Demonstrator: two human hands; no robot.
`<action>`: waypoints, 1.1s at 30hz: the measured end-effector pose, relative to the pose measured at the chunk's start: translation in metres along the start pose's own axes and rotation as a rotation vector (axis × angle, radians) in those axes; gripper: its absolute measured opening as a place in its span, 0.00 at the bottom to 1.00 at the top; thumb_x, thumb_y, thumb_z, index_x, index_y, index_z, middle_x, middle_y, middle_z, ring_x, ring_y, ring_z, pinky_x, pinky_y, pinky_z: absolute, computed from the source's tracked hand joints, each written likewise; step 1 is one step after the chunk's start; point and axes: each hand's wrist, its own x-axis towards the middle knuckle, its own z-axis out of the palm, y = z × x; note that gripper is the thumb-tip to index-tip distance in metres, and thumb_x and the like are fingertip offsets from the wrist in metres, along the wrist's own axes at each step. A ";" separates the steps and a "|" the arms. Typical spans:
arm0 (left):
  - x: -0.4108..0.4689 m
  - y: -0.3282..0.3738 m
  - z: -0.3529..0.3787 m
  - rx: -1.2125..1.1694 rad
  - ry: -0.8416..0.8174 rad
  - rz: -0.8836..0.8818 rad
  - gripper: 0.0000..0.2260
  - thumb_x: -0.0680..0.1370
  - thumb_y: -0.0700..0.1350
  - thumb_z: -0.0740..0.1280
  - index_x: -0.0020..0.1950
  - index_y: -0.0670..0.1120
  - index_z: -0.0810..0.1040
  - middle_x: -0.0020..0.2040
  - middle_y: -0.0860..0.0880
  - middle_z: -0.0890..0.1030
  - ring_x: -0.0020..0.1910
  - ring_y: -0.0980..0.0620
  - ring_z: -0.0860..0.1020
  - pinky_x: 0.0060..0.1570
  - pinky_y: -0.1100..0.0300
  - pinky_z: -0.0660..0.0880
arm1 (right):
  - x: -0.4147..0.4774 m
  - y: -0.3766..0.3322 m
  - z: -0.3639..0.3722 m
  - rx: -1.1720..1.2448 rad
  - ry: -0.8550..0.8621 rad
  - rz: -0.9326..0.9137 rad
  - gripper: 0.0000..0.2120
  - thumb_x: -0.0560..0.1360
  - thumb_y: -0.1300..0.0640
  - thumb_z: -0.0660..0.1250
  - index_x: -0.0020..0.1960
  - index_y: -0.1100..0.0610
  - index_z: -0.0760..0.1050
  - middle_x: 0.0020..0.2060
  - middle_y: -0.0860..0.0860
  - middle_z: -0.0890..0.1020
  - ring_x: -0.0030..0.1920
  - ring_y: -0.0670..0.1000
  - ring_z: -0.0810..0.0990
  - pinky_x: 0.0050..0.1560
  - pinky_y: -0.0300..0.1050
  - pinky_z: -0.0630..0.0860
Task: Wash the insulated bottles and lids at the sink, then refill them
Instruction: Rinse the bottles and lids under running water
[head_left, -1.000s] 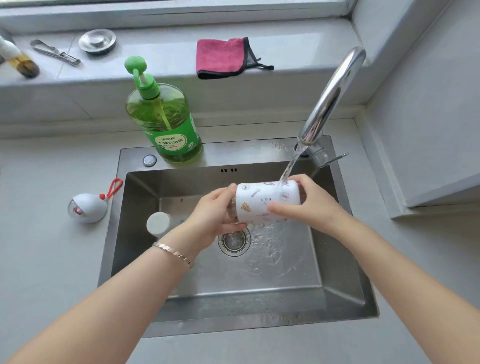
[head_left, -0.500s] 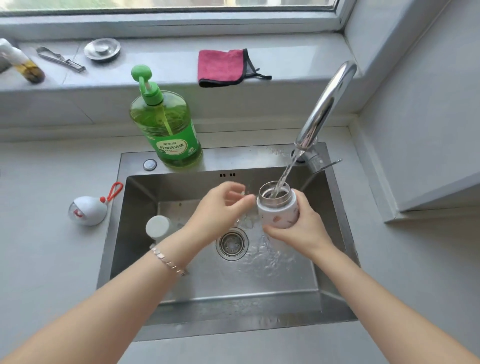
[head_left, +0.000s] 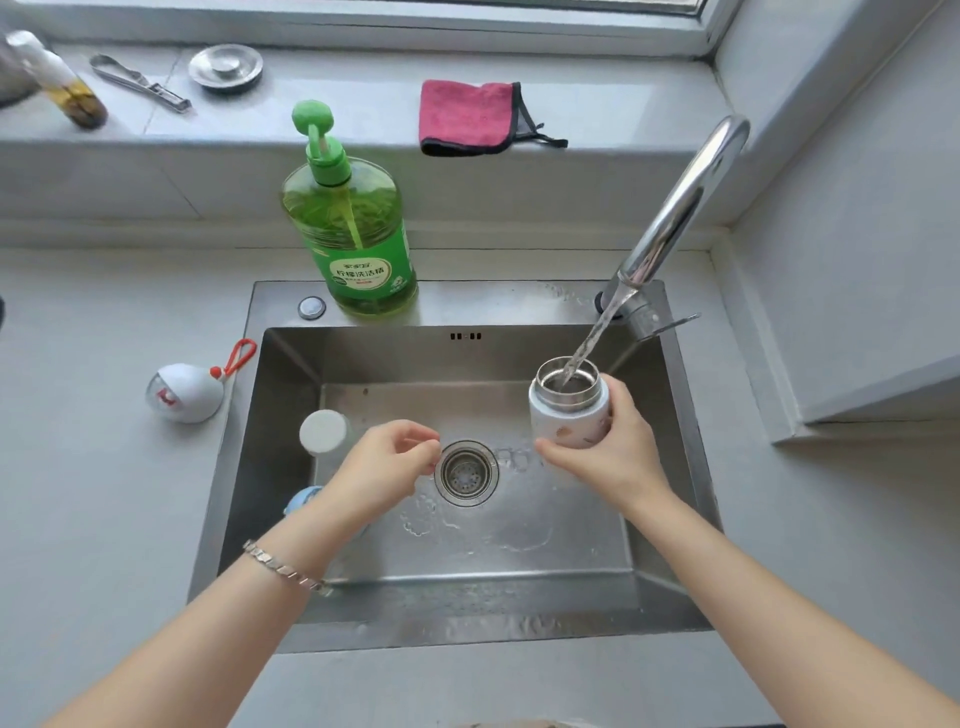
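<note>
Sink rim (head_left: 467, 631) runs under both my forearms, and the basin floor is wet.

Left hand (head_left: 387, 462) hovers just left of the drain (head_left: 466, 473). Its grip is loose, fingers lightly curled, nothing in it.

Right hand (head_left: 613, 462) has its grip clamped round the lower body of the insulated bottle (head_left: 569, 410). The bottle is upright with its lid off, and the water stream (head_left: 597, 332) from the faucet (head_left: 680, 208) falls into its mouth.

I judge this an inside rinse, partway through the washing. A white lid (head_left: 323, 432) stands at basin left. A pale blue piece (head_left: 304, 500) is half hidden by my wrist and I cannot tell what it is. Lids and refill look undone.

The mid-basin is open, but the right wall is near the bottle. Soap bottle (head_left: 353, 234) on the sink's back ledge and pink cloth (head_left: 467, 117) on the sill are well apart.
</note>
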 end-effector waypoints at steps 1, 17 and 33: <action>0.000 0.000 0.000 -0.010 -0.003 -0.001 0.05 0.77 0.40 0.62 0.47 0.48 0.76 0.44 0.48 0.82 0.43 0.56 0.80 0.43 0.58 0.75 | 0.002 -0.001 0.000 -0.003 0.032 0.000 0.29 0.58 0.56 0.79 0.48 0.37 0.67 0.50 0.42 0.78 0.52 0.45 0.77 0.51 0.38 0.74; -0.017 -0.019 -0.001 -0.060 -0.024 -0.073 0.05 0.79 0.40 0.62 0.46 0.48 0.75 0.41 0.51 0.81 0.40 0.56 0.79 0.39 0.61 0.72 | 0.012 0.000 -0.026 -1.263 -0.614 0.306 0.27 0.60 0.43 0.72 0.56 0.48 0.68 0.48 0.48 0.75 0.47 0.52 0.75 0.47 0.44 0.66; -0.010 -0.010 0.009 -0.002 -0.041 -0.034 0.08 0.78 0.39 0.63 0.42 0.51 0.75 0.42 0.49 0.81 0.41 0.56 0.79 0.40 0.61 0.72 | -0.011 0.024 -0.025 -0.365 -0.353 0.257 0.28 0.60 0.54 0.76 0.56 0.45 0.69 0.47 0.44 0.79 0.45 0.44 0.78 0.43 0.36 0.76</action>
